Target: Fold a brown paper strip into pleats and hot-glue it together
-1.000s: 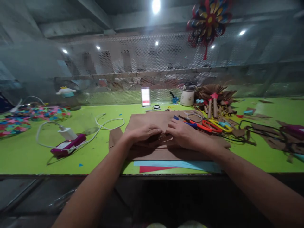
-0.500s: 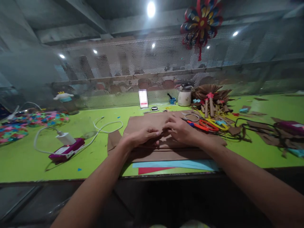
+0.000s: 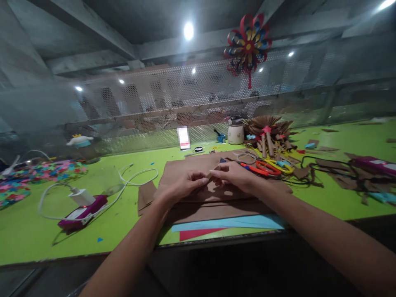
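My left hand (image 3: pixel 190 183) and my right hand (image 3: pixel 233 176) meet fingertip to fingertip over a stack of brown paper sheets (image 3: pixel 177 169). Between them they pinch a small brown paper piece (image 3: pixel 210 175), partly covered by the fingers. Both hands are closed on it, thumbs and forefingers pressed together. Just beyond my right hand lie scissors with orange-red handles (image 3: pixel 267 167) and a pair with yellow handles (image 3: pixel 286 167). Light blue paper (image 3: pixel 229 223) and red paper (image 3: pixel 198 234) stick out from under the stack at the table's front edge.
At left, a white charger (image 3: pixel 82 197) with its cable sits in a purple power strip (image 3: pixel 76 218). Colourful paper stars (image 3: pixel 46 169) lie farther left. A white jar (image 3: pixel 235 133), a brown paper fan (image 3: pixel 267 126) and a lit phone (image 3: pixel 183 138) stand at the back.
My view has tilted up slightly. The fingers have shifted, and the small brown paper piece now shows between the fingertips, where it was hidden before.
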`<action>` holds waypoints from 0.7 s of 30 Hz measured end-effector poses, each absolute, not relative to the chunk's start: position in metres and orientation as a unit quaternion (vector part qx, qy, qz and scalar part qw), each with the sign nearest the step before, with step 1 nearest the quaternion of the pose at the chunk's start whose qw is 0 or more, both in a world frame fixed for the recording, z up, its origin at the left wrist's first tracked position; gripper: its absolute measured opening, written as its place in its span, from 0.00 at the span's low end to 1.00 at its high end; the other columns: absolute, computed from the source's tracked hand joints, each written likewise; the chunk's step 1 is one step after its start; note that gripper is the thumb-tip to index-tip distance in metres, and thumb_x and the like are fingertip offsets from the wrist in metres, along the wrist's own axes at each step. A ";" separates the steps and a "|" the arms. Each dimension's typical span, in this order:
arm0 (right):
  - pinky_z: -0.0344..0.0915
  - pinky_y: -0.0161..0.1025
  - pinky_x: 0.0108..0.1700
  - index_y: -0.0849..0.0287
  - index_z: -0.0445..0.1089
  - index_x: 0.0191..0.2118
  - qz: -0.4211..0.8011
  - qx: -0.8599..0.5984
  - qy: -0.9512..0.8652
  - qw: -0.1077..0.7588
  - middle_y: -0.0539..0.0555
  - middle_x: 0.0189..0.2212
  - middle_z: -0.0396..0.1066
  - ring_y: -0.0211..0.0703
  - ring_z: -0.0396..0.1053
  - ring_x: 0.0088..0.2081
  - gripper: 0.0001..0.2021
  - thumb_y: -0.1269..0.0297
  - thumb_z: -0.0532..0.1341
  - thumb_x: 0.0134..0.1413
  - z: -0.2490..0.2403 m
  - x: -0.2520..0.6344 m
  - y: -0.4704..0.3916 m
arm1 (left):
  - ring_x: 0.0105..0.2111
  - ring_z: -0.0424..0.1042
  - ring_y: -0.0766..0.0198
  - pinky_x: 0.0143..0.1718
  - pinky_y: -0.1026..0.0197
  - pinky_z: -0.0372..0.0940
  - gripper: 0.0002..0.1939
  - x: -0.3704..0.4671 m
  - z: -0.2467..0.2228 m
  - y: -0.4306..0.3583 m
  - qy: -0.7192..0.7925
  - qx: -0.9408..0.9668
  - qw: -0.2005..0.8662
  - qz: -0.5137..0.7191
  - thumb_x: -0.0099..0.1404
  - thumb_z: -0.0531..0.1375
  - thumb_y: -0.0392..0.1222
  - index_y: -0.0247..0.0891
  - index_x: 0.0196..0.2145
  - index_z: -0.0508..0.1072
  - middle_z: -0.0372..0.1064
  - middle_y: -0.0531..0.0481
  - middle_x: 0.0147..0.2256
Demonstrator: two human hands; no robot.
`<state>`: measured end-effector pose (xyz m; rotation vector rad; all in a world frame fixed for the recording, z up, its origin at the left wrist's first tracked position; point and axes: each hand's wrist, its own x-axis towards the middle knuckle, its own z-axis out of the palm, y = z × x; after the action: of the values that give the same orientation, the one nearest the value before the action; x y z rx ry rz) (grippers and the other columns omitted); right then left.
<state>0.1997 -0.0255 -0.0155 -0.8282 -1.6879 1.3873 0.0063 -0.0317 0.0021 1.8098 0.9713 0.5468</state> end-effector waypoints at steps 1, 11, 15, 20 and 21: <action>0.59 0.30 0.24 0.66 0.67 0.30 0.537 -0.334 -0.662 0.402 0.51 0.22 0.66 0.32 0.63 0.23 0.14 0.57 0.61 0.45 -0.017 0.199 -0.025 | 0.17 0.55 0.75 0.17 0.69 0.47 0.16 0.007 0.002 -0.032 0.399 0.743 0.490 0.221 0.57 0.56 0.49 0.32 0.34 0.68 0.63 0.54 0.21; 0.54 0.29 0.21 0.65 0.69 0.31 0.448 -0.353 -0.684 0.454 0.48 0.18 0.65 0.31 0.60 0.20 0.11 0.60 0.62 0.43 -0.029 0.199 -0.012 | 0.19 0.68 0.68 0.22 0.65 0.61 0.18 0.011 -0.007 -0.030 0.376 0.664 0.597 0.246 0.52 0.62 0.48 0.35 0.37 0.65 0.67 0.52 0.23; 0.57 0.30 0.23 0.62 0.68 0.38 0.468 -0.340 -0.672 0.462 0.49 0.22 0.67 0.32 0.62 0.22 0.15 0.60 0.62 0.43 -0.026 0.200 -0.013 | 0.18 0.66 0.69 0.20 0.67 0.59 0.17 0.014 -0.007 -0.032 0.361 0.680 0.581 0.265 0.54 0.60 0.48 0.34 0.37 0.65 0.66 0.52 0.22; 0.60 0.32 0.28 0.62 0.68 0.33 0.567 -0.298 -0.623 0.448 0.50 0.25 0.67 0.33 0.63 0.25 0.13 0.59 0.64 0.41 -0.021 0.200 -0.019 | 0.18 0.66 0.71 0.18 0.70 0.55 0.16 0.018 -0.008 -0.033 0.336 0.725 0.523 0.297 0.58 0.56 0.50 0.33 0.35 0.66 0.66 0.51 0.23; 0.59 0.32 0.28 0.63 0.68 0.29 0.570 -0.295 -0.620 0.451 0.50 0.24 0.67 0.32 0.62 0.24 0.12 0.59 0.64 0.41 -0.021 0.199 -0.019 | 0.18 0.66 0.71 0.18 0.70 0.54 0.16 0.019 -0.008 -0.033 0.336 0.732 0.510 0.301 0.58 0.56 0.51 0.33 0.35 0.66 0.66 0.51 0.23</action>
<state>0.1991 -0.0193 -0.0207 -0.7282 -1.5329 1.4075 0.0190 -0.0329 -0.0080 1.7632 0.8094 0.7260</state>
